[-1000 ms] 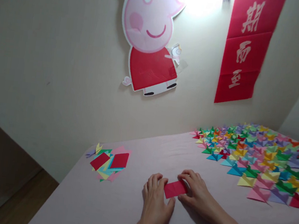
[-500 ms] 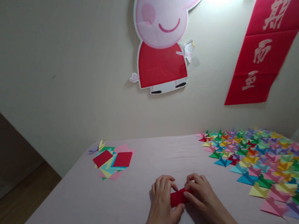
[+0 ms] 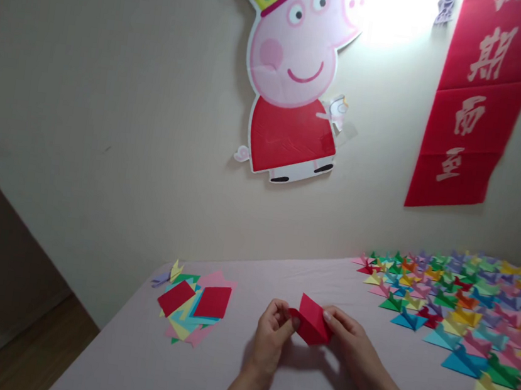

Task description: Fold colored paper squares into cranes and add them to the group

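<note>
Both hands hold a folded red paper (image 3: pixel 311 320) lifted a little off the pink table (image 3: pixel 172 374). My left hand (image 3: pixel 270 340) pinches its left corner between thumb and fingers. My right hand (image 3: pixel 350 346) grips its right edge with the fingertips. The paper stands tilted, with one flap raised toward the wall.
A small stack of flat coloured paper squares (image 3: pixel 194 304), red ones on top, lies at the table's left. Several folded paper shapes (image 3: pixel 460 308) in many colours cover the right side. A cartoon pig cut-out (image 3: pixel 293 85) and a red banner (image 3: pixel 478 101) hang on the wall.
The red paper lay flat on the table under both hands; now it is lifted and partly opened, held up between the two hands. The view has shifted slightly.
</note>
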A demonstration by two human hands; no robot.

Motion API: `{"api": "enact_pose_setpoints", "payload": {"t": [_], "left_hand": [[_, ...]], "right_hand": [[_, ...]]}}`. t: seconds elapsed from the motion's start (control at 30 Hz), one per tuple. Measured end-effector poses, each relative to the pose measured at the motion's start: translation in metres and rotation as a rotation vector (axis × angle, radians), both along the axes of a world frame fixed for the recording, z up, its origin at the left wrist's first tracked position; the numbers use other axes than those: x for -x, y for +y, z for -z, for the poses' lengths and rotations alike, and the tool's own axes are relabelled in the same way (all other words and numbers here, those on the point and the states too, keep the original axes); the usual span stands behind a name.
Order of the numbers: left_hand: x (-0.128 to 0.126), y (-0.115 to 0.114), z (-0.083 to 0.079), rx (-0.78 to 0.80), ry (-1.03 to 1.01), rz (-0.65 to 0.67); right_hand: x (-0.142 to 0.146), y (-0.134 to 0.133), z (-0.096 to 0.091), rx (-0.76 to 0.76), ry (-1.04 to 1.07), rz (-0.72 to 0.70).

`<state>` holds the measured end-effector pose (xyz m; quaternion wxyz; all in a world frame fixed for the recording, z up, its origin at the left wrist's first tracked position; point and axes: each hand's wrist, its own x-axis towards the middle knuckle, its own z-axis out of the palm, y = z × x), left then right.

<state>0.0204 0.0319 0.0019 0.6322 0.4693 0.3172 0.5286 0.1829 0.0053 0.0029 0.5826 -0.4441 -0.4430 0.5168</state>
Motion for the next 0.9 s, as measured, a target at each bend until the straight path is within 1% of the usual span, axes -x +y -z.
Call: {"api": "enact_pose_setpoints", "payload": {"t": [0.1,0.2,0.3,0.4,0.5,0.63,0.77,0.9], "left_hand": [[0.002,0.001,0.001,0.067,-0.052,-0.042],[0.002,0.0,0.0,0.074,-0.038,-0.099],[0.001,-0.002,0.0,0.047,0.01,-0.097],[0.001,-0.003,0.002,0.037,0.036,-0.077],[0.002,-0.003,0.005,0.023,0.023,-0.073],[0.002,-0.002,0.008,0.001,0.008,-0.062],[0.001,-0.004,0.008,0.006,0.022,-0.04],[0.0,-0.005,0.009,0.02,0.042,-0.023]], "right_hand": [[-0.001,0.0,0.003,-0.021,0.008,0.016],[-0.001,-0.001,0.001,-0.043,-0.033,0.018],[0.0,0.001,0.003,-0.07,-0.025,0.056],[-0.001,0.003,0.011,-0.094,-0.005,0.043],[-0.002,0.003,0.016,-0.139,-0.104,0.049],[-0.004,0.002,0.013,-0.192,-0.262,0.06],[-0.004,0.002,0.01,-0.227,-0.34,0.073],[-0.004,0.001,0.009,-0.272,-0.392,0.052]]}}
